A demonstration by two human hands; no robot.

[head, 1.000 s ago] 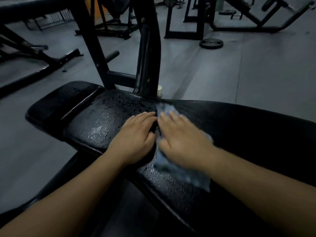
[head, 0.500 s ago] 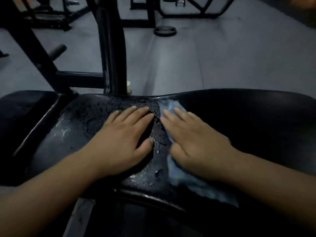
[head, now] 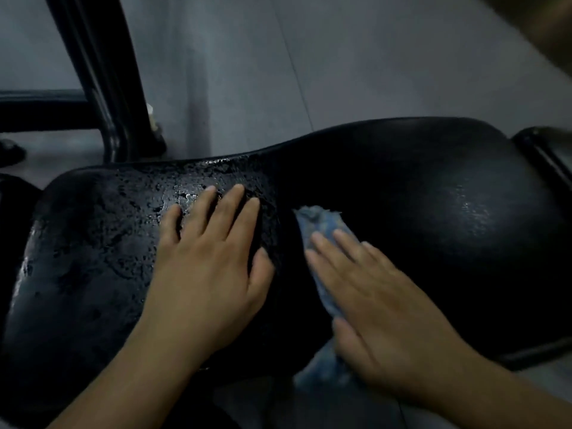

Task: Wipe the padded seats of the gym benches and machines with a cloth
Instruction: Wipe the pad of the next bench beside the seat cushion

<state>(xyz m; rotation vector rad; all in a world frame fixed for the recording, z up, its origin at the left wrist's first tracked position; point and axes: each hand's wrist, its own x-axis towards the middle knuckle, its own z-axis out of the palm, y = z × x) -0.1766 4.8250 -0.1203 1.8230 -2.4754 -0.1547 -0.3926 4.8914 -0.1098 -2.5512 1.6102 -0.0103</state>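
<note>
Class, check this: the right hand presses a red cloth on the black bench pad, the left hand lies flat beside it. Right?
No: the head view shows the cloth is blue, not red. The right hand presses it on the black bench pad, the left hand lies flat beside it.

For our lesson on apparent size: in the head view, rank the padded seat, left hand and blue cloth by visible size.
1. padded seat
2. left hand
3. blue cloth, partly hidden under the right hand

Grey floor with faint seams, dim light; black metal upright and crossbar at left.
</note>
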